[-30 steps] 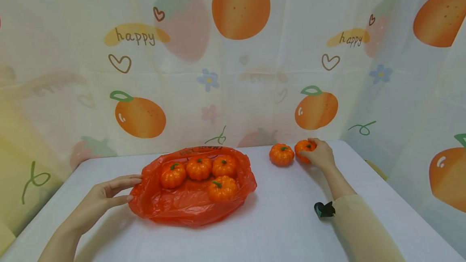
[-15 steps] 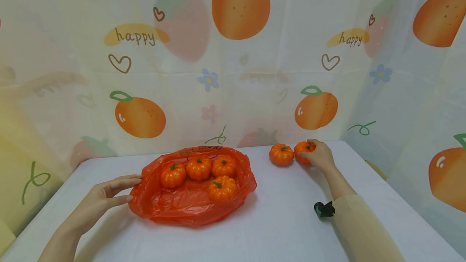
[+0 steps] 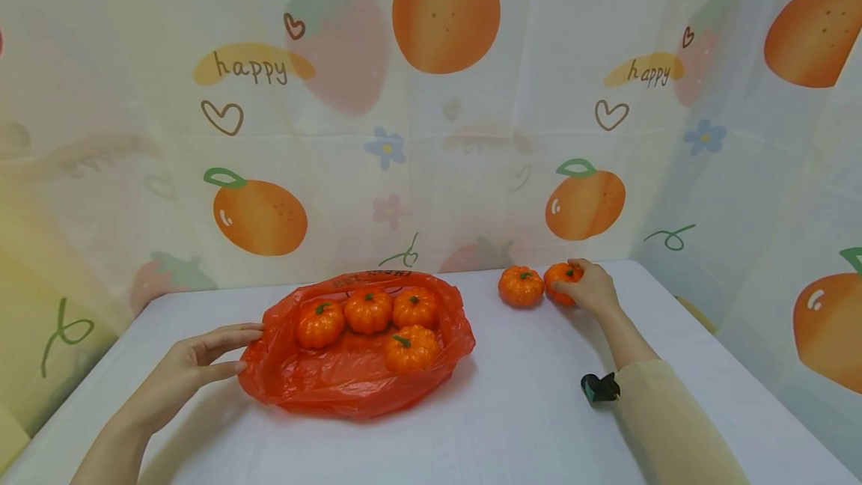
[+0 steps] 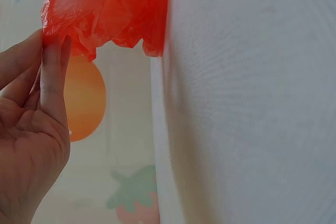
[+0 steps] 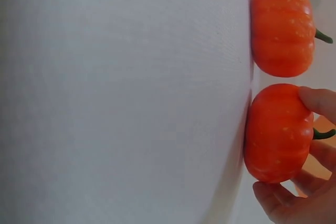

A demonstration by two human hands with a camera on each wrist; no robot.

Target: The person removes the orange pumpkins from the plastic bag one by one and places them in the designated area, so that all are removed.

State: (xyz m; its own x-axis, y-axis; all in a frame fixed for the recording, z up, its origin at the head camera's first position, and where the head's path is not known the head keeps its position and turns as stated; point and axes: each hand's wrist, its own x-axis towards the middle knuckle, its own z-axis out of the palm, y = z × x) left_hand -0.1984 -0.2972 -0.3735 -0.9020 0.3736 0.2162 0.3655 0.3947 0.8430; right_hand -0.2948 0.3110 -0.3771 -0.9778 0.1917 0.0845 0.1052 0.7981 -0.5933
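A red plastic bag [image 3: 323, 395] lies on the table with its mouth spread upward, holding several small orange pumpkins [image 3: 367, 311]. At its left side my left hand [image 3: 176, 376] touches the rim with fairly straight fingers, thumb and fingers apart; in the left wrist view its fingertips meet the red plastic [image 4: 110, 9]. To the right, my right hand [image 3: 591, 287] grips a small pumpkin [image 5: 278, 135] by its sides, thumb and fingers spread around it and the green stem between them. That pumpkin appears to rest on the table. Another pumpkin [image 3: 521, 287] stands just left of it.
A white cloth covers the table [image 3: 512, 418]. Close behind its back edge hangs a curtain [image 3: 465, 193] printed with fruit, hearts and words. A small dark object [image 3: 599, 388] shows beside the right sleeve [image 3: 673, 418].
Within the last second my right fingers have shifted very slightly on the pumpkin. The left hand, the bag and the other pumpkins stay where they were.
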